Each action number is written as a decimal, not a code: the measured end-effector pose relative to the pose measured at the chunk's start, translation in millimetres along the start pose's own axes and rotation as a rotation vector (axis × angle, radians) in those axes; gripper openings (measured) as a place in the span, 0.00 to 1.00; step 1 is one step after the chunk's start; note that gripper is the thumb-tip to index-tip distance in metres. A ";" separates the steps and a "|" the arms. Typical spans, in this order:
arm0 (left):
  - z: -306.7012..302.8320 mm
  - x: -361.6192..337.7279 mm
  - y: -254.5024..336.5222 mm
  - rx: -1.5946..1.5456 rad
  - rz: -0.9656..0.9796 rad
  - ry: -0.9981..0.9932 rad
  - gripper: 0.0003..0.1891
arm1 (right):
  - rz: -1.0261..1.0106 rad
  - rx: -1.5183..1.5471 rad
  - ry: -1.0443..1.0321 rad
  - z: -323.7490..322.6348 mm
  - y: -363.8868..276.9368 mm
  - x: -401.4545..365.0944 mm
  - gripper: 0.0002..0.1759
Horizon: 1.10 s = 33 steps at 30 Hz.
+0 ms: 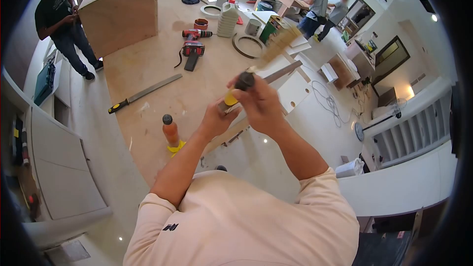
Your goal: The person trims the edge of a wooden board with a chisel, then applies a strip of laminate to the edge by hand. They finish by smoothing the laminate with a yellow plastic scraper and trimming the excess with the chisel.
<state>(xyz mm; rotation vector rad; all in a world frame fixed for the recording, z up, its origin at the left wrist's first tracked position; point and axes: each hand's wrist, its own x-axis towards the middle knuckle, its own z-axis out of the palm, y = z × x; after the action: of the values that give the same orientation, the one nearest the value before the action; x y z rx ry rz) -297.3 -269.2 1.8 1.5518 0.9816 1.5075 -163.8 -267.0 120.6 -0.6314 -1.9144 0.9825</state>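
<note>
Brush (277,44) is what we hold, raised over the near edge of the table (148,69), its straw-coloured bristles fanned out and blurred up to the right. Our right hand (263,104) is clenched just below a dark, round knob (244,81). Our left hand (214,120) is closed on a yellow piece (229,100) right beneath it. We cannot tell whether the knob and yellow piece belong to the brush or are a separate thing.

We judge the brush light and easy to swing. It seems stiff in the shaft and soft and springy at the bristles, which would bend or shed if squeezed. The firm lower end is the place to grip, where both hands are now. The knob looks smooth and hard, perhaps a little slick.

The table is bare plywood, pale and matt. On it lie a long flat saw (148,91) with a black-and-yellow handle, a red drill (196,35), a ribbed white jug (227,19) and a thin wooden ring (248,45). An orange bottle (170,129) with a dark cap stands upright near us. A big plywood box (120,12) stands at the far left corner.
</note>
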 end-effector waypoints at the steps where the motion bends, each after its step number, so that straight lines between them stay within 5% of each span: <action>1: -0.4 -1.0 2.2 0.006 -0.023 -0.017 0.16 | 0.016 0.009 0.021 0.8 -0.2 0.6 0.11; 8: 0.9 -4.3 -7.0 0.060 -0.203 -0.043 0.15 | 0.054 -0.043 -0.005 6.7 -1.4 11.3 0.09; 11: 5.7 -2.0 6.4 0.027 -0.180 -0.002 0.14 | -0.082 -0.065 0.119 -6.9 -3.9 19.2 0.11; 14: 7.1 0.1 3.5 0.094 -0.102 0.010 0.14 | 0.088 -0.022 0.107 -24.4 14.0 18.8 0.09; 16: 7.4 0.9 5.7 0.223 -0.017 -0.008 0.14 | 0.064 -0.064 0.168 -42.4 14.9 23.0 0.10; 19: 11.3 -1.8 9.2 0.163 -0.171 0.005 0.14 | 0.075 -0.192 0.251 -72.0 37.7 26.2 0.11; 22: 11.7 -2.5 1.2 0.318 0.026 0.010 0.14 | 0.068 -0.189 0.349 -107.1 52.0 32.6 0.12; 28: 16.5 -4.2 7.0 0.169 -0.255 0.052 0.16 | 0.189 -0.347 0.527 -181.5 95.6 34.9 0.18; 33: 4.0 -17.9 -24.8 0.524 -0.214 -0.039 0.17 | 0.106 -0.467 0.615 -234.3 120.3 48.2 0.17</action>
<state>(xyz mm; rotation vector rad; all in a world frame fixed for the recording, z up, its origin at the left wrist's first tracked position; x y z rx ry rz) -294.1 -274.8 -28.3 1.7479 1.5536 1.1173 21.5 -73.7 116.6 -1.1620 -1.5537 0.3220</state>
